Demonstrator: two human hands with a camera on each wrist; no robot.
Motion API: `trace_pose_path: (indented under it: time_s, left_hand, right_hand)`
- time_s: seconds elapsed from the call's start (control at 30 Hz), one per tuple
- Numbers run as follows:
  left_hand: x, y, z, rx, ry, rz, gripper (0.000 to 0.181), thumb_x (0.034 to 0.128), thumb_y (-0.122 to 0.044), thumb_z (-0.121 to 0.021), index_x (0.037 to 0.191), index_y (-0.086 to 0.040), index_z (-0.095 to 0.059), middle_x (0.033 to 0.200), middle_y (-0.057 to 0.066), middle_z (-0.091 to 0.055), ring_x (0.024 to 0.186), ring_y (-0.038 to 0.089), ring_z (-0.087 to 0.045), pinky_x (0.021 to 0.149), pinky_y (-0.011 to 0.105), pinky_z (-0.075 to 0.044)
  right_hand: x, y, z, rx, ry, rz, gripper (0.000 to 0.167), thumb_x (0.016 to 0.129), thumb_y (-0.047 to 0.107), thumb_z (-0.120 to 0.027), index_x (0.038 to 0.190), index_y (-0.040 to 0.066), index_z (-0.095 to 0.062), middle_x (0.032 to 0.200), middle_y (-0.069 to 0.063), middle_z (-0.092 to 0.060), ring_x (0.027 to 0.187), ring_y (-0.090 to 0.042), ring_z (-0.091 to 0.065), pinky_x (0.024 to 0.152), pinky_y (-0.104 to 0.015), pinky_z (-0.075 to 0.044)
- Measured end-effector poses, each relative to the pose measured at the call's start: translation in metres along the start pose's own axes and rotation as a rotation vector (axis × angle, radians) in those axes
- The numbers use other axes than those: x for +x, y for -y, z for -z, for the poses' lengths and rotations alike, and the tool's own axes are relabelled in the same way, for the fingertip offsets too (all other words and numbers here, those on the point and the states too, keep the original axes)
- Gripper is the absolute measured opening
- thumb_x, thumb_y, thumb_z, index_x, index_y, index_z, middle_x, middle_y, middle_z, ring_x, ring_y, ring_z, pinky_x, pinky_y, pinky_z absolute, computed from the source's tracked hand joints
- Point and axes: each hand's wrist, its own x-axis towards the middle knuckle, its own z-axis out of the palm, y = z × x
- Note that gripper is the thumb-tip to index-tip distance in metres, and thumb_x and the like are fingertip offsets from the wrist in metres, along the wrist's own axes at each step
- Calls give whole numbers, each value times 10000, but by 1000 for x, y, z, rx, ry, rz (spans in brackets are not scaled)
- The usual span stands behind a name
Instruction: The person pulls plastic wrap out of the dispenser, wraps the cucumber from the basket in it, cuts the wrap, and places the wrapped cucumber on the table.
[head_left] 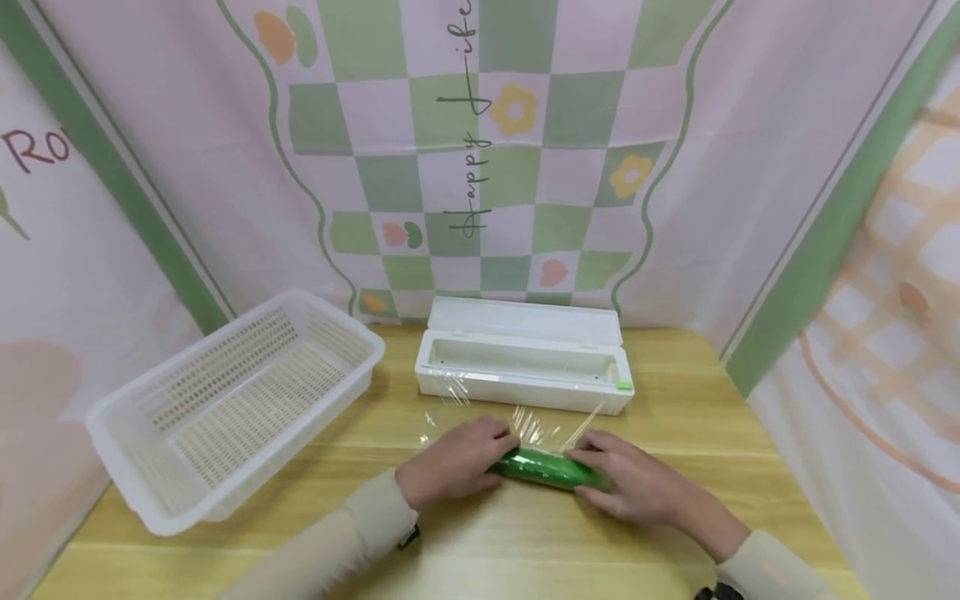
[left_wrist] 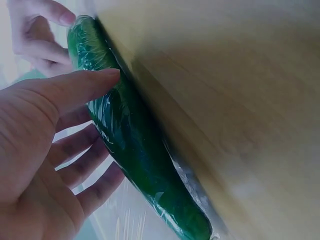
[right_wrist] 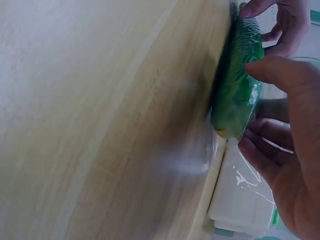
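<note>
A green cucumber (head_left: 546, 468) lies crosswise near the front of the table, with clear cling film (head_left: 531, 427) around it. From the cucumber, the film runs back to a long white dispenser box (head_left: 525, 393), whose lid stands raised. My left hand (head_left: 459, 463) grips the cucumber's left part, thumb on the near side and fingers beyond it. Toward the other end, my right hand (head_left: 637, 483) holds it in the same way. In the left wrist view the wrapped cucumber (left_wrist: 135, 135) shows wrinkled, shiny film. One cucumber end (right_wrist: 227, 125) pokes out past my right fingers in the right wrist view.
A white perforated plastic basket (head_left: 225, 492) stands on the left of the wooden table (head_left: 720, 433). Behind the dispenser box hangs a patterned cloth (head_left: 510, 183). A small green piece (head_left: 624, 385) sits at the box's right front corner.
</note>
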Motion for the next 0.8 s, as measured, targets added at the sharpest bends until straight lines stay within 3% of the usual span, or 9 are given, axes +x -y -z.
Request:
trace_pose_path:
  time_s: [0.13,0.3,0.47,0.8]
  left_hand:
    - [3,0,-1,15,17,19,456,910,-310,-840,1290,-137,-655,1219,16,-684,1094,148,-646,980,266,-579]
    - [5,-1,-2,19,45,51,456,913,-309,-837,1294,-135,-656,1214,10,-681,1084,133,-638,967,255,-576]
    - [6,-1,0,4,58,73,487,916,-308,-833,1327,-128,-644,1243,15,-678,1107,136,-635,989,261,-570]
    - [9,1,-4,6,62,94,533,935,-309,-808,1393,-113,-619,1345,48,-639,1210,178,-616,1048,314,-566]
  right_hand:
    - [3,2,0,-65,-124,4,531,839,301,-870,1280,44,-726,1137,-25,-672,992,-104,-622,827,-301,-628]
    - [9,4,-5,-90,-232,98,454,780,248,-913,1169,73,-759,1078,1,-668,968,-90,-601,801,-262,-613]
    - [11,5,-11,-106,-210,110,460,776,269,-928,1159,81,-757,1093,-11,-660,971,-119,-604,797,-307,-622]
    - [13,5,-8,-108,-113,21,532,782,300,-923,1217,57,-737,1108,-34,-657,968,-130,-617,824,-312,-637]
